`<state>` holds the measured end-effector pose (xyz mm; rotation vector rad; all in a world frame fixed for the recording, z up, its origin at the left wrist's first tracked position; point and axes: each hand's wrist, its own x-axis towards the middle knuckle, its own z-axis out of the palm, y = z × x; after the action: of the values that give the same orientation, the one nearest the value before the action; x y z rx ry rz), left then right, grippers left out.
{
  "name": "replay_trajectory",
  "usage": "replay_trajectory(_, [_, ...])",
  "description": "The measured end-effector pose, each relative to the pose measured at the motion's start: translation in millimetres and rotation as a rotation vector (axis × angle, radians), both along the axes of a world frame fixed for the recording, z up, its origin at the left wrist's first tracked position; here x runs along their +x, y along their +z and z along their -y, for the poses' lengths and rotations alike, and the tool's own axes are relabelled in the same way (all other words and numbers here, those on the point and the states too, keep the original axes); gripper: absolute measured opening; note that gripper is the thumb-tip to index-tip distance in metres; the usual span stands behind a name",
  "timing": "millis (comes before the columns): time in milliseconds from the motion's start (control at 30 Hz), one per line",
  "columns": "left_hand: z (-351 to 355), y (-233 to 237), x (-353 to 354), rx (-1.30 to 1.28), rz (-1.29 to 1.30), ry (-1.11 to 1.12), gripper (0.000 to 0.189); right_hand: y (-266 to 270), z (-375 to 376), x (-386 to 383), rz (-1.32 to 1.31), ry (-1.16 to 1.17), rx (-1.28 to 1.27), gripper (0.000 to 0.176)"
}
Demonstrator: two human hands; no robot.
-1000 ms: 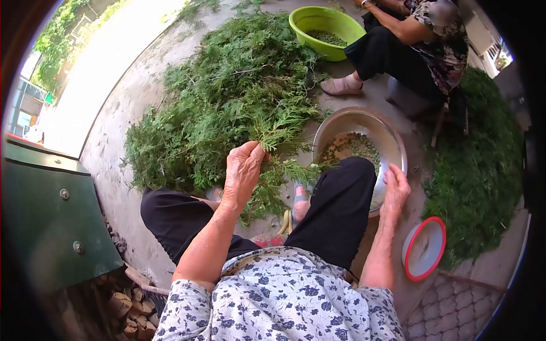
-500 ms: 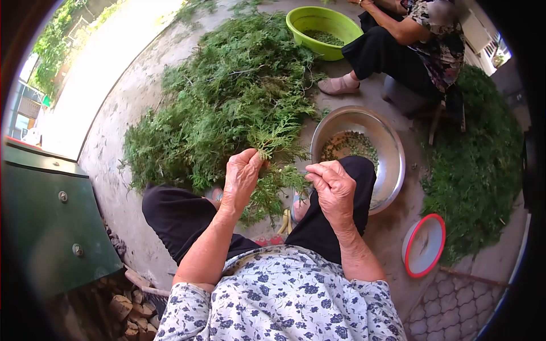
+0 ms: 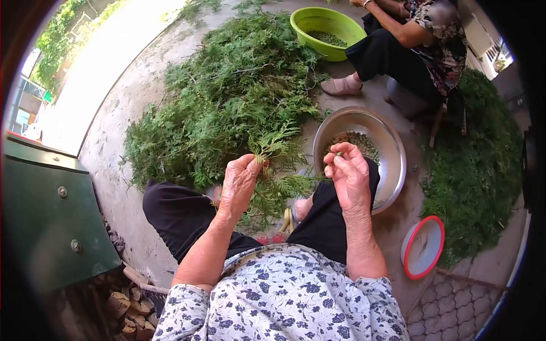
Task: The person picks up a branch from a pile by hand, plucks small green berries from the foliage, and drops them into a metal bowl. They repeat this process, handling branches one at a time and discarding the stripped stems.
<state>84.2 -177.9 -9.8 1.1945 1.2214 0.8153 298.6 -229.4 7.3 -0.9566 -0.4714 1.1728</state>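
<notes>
My left hand grips a green cypress sprig by its stem, above my knees. My right hand is raised beside it, over the near rim of a steel bowl; its fingertips pinch what looks like a small green seed. Small green seeds lie in the bowl's bottom. A big heap of cut green branches covers the concrete ahead of me.
Another person sits at the far right beside a lime-green basin holding seeds. A second pile of greenery lies right. A red-rimmed white lid lies by my right leg. A green metal box stands left.
My right hand came up from the bowl's edge to the sprig, then drew away to the right over the bowl with fingertips pinched. My left hand kept holding the sprig.
</notes>
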Motion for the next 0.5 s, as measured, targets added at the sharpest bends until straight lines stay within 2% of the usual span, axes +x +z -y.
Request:
replay_trajectory(33, [0.4, -1.3, -0.3, -0.008, 0.027, 0.009, 0.024, -2.3, 0.2, 1.0, -0.038, 0.128, 0.029, 0.011])
replay_trajectory(67, [0.6, -1.9, -0.9, -0.015, 0.053, 0.018, 0.024, -3.6, 0.6, -1.1, -0.038, 0.128, 0.029, 0.011])
replay_trajectory(133, [1.0, 2.3, -3.7, -0.063, 0.013, 0.019, 0.024, -6.8, 0.1, -11.1, 0.386, 0.125, -0.053, 0.022])
replay_trajectory(167, [1.1, 3.8, -4.5, -0.112, -0.025, 0.018, 0.024, -14.3, -2.7, -15.9, 0.566, 0.074, -0.017, 0.028])
replay_trajectory(200, [1.4, 2.5, -4.6, -0.112, -0.027, 0.017, 0.024, -17.0, -5.1, -19.1, 0.565, 0.073, -0.016, 0.028])
replay_trajectory(267, [3.0, -1.7, -5.4, -0.106, 0.022, 0.015, 0.025, -20.2, -8.8, -25.8, 0.886, 0.044, 0.055, 0.028])
replay_trajectory(300, [3.7, -1.9, -5.1, -0.106, 0.021, 0.014, 0.025, -11.7, -9.3, -30.9, 0.952, 0.004, 0.040, 0.027])
replay_trajectory(400, [4.7, -0.8, -3.6, -0.110, 0.027, 0.006, 0.024, -17.1, -11.2, -34.2, 0.976, 0.031, 0.031, 0.019])
replay_trajectory(467, [5.7, 1.8, -2.7, -0.103, 0.023, -0.013, 0.022, -23.2, -12.9, -36.3, 0.885, -0.002, 0.055, 0.014])
replay_trajectory(500, [6.1, 2.7, -2.1, -0.103, 0.022, -0.012, 0.022, -24.0, -13.6, -35.0, 0.968, -0.064, 0.105, 0.011])
